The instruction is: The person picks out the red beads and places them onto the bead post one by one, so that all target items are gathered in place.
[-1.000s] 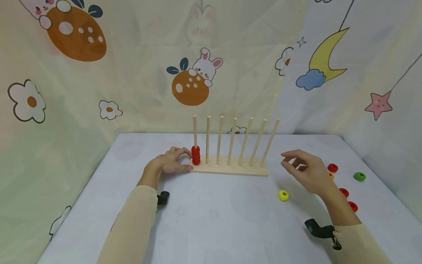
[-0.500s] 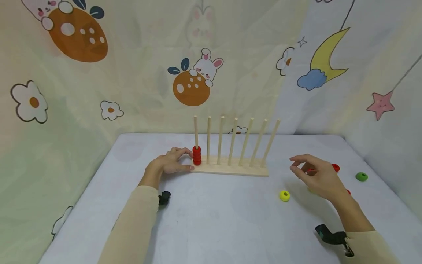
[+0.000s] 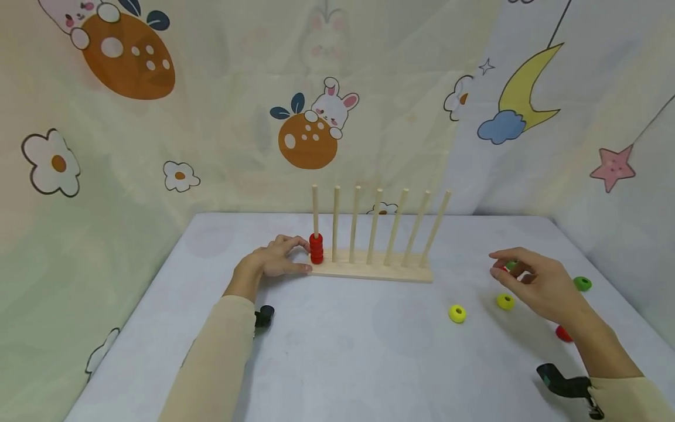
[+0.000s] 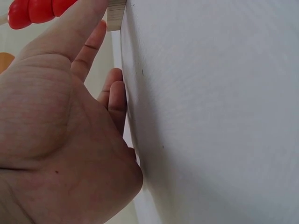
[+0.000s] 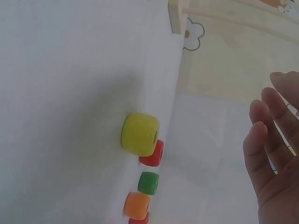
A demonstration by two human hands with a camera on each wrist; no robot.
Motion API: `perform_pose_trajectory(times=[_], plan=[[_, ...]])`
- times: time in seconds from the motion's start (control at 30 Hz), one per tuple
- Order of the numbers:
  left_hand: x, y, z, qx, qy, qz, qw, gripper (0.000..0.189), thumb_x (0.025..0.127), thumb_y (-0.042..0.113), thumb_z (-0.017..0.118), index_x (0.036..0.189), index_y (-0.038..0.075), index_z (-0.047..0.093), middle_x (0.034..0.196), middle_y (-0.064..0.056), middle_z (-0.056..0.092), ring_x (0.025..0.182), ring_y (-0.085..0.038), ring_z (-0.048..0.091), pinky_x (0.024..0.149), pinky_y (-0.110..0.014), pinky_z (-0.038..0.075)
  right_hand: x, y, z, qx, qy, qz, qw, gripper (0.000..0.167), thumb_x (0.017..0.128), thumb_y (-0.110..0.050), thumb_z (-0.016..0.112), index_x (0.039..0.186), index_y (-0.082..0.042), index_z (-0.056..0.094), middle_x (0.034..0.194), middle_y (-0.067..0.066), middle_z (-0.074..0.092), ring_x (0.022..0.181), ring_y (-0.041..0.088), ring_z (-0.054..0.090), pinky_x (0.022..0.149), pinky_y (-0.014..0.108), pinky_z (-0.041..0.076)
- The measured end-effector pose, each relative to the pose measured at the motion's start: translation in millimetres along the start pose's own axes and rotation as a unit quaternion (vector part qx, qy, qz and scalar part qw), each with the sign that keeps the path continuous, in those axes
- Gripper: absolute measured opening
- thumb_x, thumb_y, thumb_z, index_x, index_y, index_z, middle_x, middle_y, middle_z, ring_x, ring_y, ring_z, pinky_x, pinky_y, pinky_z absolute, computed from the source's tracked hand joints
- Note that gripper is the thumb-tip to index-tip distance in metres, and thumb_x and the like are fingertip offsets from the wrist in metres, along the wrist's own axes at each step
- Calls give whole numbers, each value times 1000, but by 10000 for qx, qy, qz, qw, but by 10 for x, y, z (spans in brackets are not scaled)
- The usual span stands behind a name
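Observation:
A wooden peg rack (image 3: 371, 272) stands on the table, its row of upright pegs rising from a flat base. Several red beads (image 3: 316, 248) are stacked on its leftmost peg; the other pegs are bare. My left hand (image 3: 274, 258) holds the base's left end, thumb in front and fingers behind. The left wrist view shows the thumb near the base's end (image 4: 116, 16). Above loose beads on the right, my right hand (image 3: 543, 284) hovers with relaxed, slightly bent fingers and nothing in them. It partly hides a red and a green bead (image 3: 511, 265).
Loose on the table lie two yellow beads (image 3: 457, 313), a green bead (image 3: 582, 283) and a red bead (image 3: 563, 333). An orange bead (image 5: 137, 205) shows in the right wrist view. A patterned cloth (image 3: 227, 117) hangs behind the table.
My right hand has moved rightward, away from the rack and over the loose beads, uncovering a second yellow bead. The left hand stays at the rack's end.

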State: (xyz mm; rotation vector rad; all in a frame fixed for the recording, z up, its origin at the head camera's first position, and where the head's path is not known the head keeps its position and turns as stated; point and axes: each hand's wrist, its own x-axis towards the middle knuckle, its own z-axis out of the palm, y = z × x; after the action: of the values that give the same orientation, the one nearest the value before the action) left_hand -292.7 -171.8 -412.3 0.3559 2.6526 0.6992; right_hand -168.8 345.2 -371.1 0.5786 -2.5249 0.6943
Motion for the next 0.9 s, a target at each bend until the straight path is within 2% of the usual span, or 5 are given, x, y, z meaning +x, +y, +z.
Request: perform_pose_trajectory(times=[0.13, 0.47, 0.7, 0.8, 0.9], plan=[[-2, -2, 8, 6, 14, 11, 10000, 52, 86, 58, 74, 130, 41, 51, 160, -13, 31, 144, -38, 32, 111, -70, 28, -45, 31, -73, -197, -52, 187, 9996, 42, 83, -2, 84, 120, -15, 70, 91, -6, 68, 70, -2, 58, 55, 16, 47], [-35, 0, -19, -50, 15, 90, 9999, 54, 86, 58, 74, 131, 41, 51, 159, -12, 32, 144, -39, 33, 110, -70, 28, -248, 99, -129, 127, 33, 812, 9966, 35, 86, -3, 81, 118, -15, 71, 92, -11, 66, 74, -1, 58, 61, 12, 48], [-55, -13, -12, -81, 0, 41, 10000, 53, 86, 57, 75, 131, 41, 52, 159, -13, 32, 144, -39, 33, 110, -71, 28, -358, 221, -172, -55, -50, 832, 9965, 33, 86, -5, 82, 116, -13, 70, 91, -11, 69, 77, -6, 57, 64, 9, 48], [-48, -18, -6, -69, 61, 83, 9999, 53, 86, 57, 75, 130, 41, 52, 158, -13, 33, 143, -38, 34, 110, -71, 28, -432, 269, -218, -74, -177, 1152, 9932, 35, 89, -10, 80, 121, -13, 68, 95, -15, 66, 76, -7, 59, 57, 15, 51], [-49, -12, 0, -88, 65, 144, 9998, 51, 86, 57, 74, 130, 40, 52, 158, -13, 33, 144, -38, 34, 110, -70, 28, -496, 322, -271, -196, -295, 1554, 9872, 37, 91, -15, 79, 125, -11, 65, 105, -5, 67, 74, -10, 57, 52, 22, 52]])
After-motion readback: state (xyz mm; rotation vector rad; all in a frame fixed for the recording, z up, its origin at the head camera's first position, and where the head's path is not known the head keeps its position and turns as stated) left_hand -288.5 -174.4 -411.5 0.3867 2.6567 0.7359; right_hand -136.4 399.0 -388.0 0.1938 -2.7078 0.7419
